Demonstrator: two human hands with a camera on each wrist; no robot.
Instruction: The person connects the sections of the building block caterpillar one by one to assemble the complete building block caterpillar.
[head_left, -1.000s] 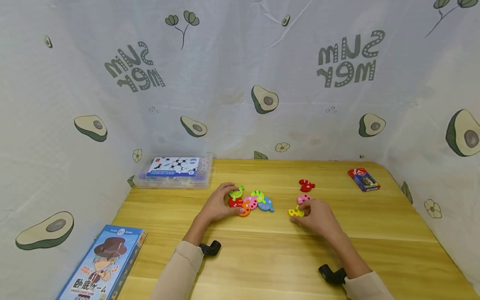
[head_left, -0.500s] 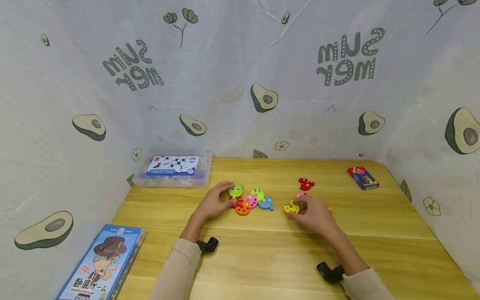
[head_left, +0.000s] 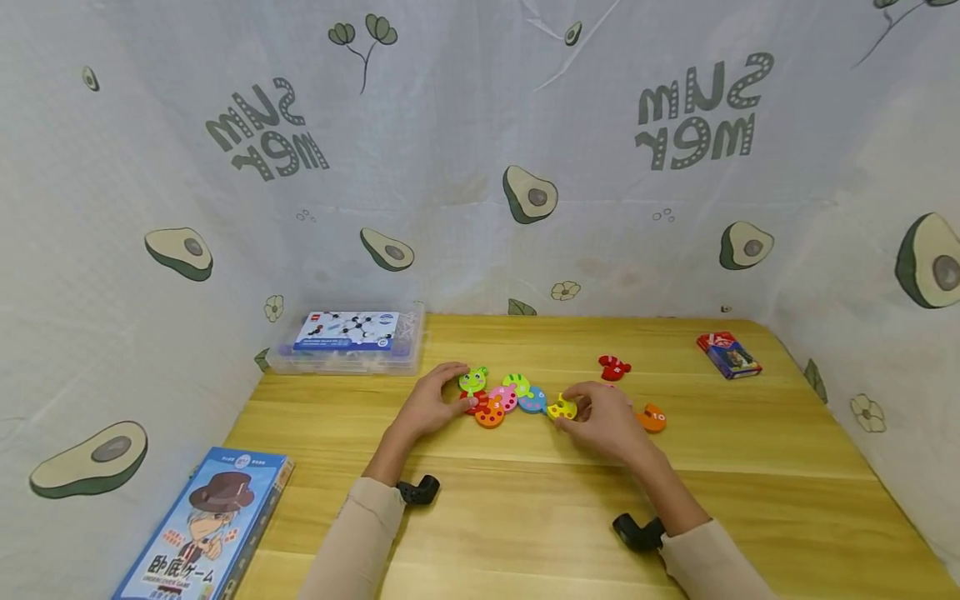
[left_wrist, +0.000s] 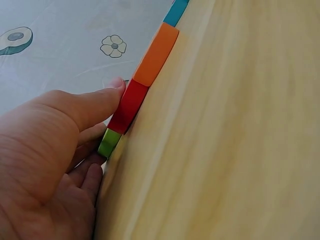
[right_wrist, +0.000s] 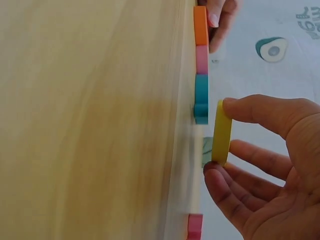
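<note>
A row of joined caterpillar puzzle pieces lies on the table: a smiling green head (head_left: 473, 381), then red, orange (head_left: 490, 412), pink, light green and blue (head_left: 533, 400) pieces. My left hand (head_left: 426, 410) holds the head end, its thumb on the red piece (left_wrist: 131, 106) and its fingers round the far side of the head. Between thumb and fingertips, my right hand (head_left: 611, 423) pinches a yellow puzzle piece (head_left: 560, 408) close to the blue end. In the right wrist view, that yellow piece (right_wrist: 221, 134) is tilted and raised off the table, apart from the blue piece (right_wrist: 201, 97).
Loose red (head_left: 614, 367) and orange (head_left: 652, 418) pieces lie near my right hand, which mostly hides a pink piece (right_wrist: 195, 226). A clear plastic case (head_left: 345, 342) stands back left, a blue game box (head_left: 206, 525) front left, small card boxes (head_left: 729, 356) back right.
My right hand has carried the yellow piece left, up to the blue end, uncovering the loose orange piece. My left thumb has shifted slightly from the orange piece to the red one.
</note>
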